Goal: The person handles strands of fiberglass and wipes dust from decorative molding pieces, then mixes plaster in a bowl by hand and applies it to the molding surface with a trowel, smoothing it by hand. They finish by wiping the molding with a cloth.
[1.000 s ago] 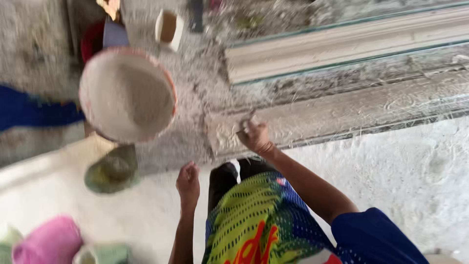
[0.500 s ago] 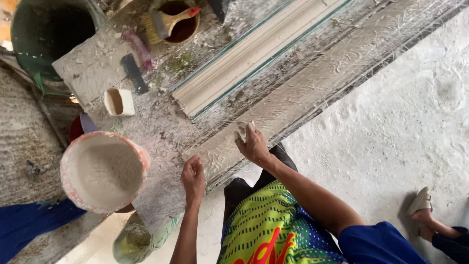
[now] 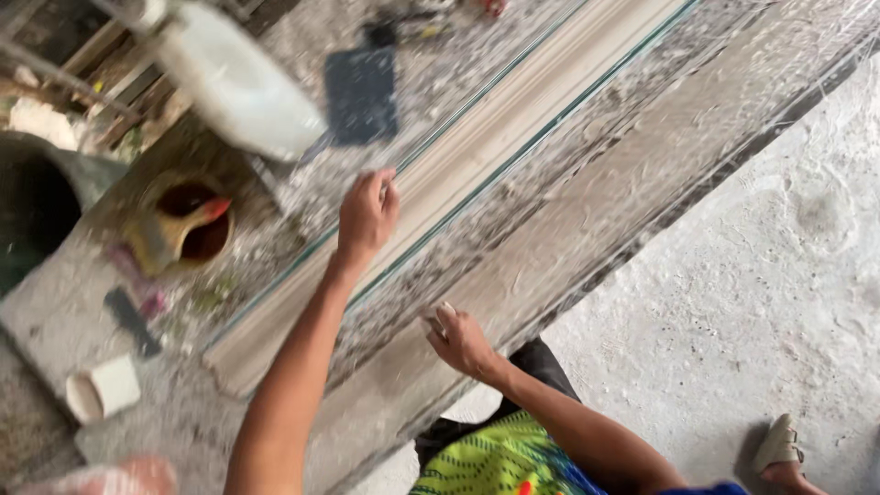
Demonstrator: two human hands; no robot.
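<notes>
A long pale plaster moulding point(image 3: 477, 165) with a greenish edge lies slantwise on a plaster-caked workbench point(image 3: 642, 174). My left hand point(image 3: 367, 215) reaches out over the moulding with its fingers curled, the tips touching its surface and nothing in them. My right hand point(image 3: 461, 341) rests on the rough strip of the bench near its front edge. Its fingers are bent, and something small and pale shows at the fingertips. I cannot tell whether it is held. My green patterned shirt point(image 3: 495, 458) fills the bottom of the view.
A white plastic jug point(image 3: 234, 82) and a dark flat trowel point(image 3: 362, 92) lie at the back of the bench. A yellow pot point(image 3: 183, 225), a small white cup point(image 3: 103, 390) and a dark tool point(image 3: 133, 321) sit at the left. A sandalled foot point(image 3: 779, 449) stands on the concrete floor.
My left hand has moved from the bench's front edge up onto the moulding. The right hand stays on the bench. The view has swung, so the large basin has dropped out.
</notes>
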